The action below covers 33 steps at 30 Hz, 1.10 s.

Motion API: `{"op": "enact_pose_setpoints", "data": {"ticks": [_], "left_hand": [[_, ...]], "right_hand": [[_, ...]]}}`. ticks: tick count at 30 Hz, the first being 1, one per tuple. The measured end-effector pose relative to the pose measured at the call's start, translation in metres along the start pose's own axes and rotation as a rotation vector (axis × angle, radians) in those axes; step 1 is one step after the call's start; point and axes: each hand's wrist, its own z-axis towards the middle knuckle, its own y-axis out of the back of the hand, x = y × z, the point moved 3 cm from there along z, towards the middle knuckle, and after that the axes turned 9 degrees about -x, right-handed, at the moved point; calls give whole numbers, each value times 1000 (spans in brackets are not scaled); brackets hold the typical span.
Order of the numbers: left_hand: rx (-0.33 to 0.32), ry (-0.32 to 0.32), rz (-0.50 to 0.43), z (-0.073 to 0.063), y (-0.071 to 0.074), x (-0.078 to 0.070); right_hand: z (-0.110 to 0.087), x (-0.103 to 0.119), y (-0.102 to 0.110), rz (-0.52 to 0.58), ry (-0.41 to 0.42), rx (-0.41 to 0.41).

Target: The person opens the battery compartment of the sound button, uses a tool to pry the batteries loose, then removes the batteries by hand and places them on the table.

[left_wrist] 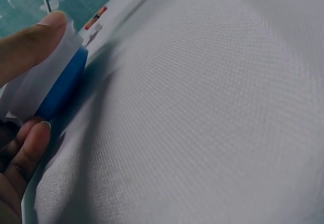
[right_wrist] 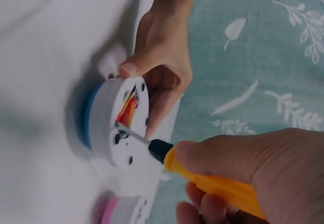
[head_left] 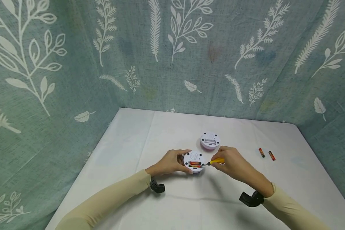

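Note:
My left hand [head_left: 172, 162] grips a round white battery device [right_wrist: 109, 118] by its side, thumb and fingers around the rim. Its underside faces up, with small dark feet, a patch of holes and an uncovered compartment holding two orange-and-black batteries [head_left: 195, 163]. A blue part [left_wrist: 63, 85] shows below the white body in the left wrist view. In my right hand [head_left: 231, 161] is a yellow-handled screwdriver [right_wrist: 212, 186], held between thumb and fingers. Its metal tip is at the end of the batteries, by the compartment's edge.
Just behind stands a second round white device [head_left: 210, 140] with a pink lower part, its battery compartment uncovered and without batteries. Two loose batteries, a left one [head_left: 262, 152] and a right one [head_left: 272, 156], lie farther right on the white tablecloth [head_left: 172, 127]. Leaf-patterned green curtains [head_left: 161, 83] surround the table.

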Motion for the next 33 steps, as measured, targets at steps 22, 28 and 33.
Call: {"op": "enact_pose_setpoints", "data": {"ticks": [22,28,33], "left_hand": [[4,-36,25,0,2,1],[3,-45,2,-1,2,3],[5,-52,-3,-2,2,3]], "right_hand": [[-13,-50,-15,135,-143,-75],[-22,-63,-23,225,-258,-95],[-28,-70,-29,268,-351,-87]]}}
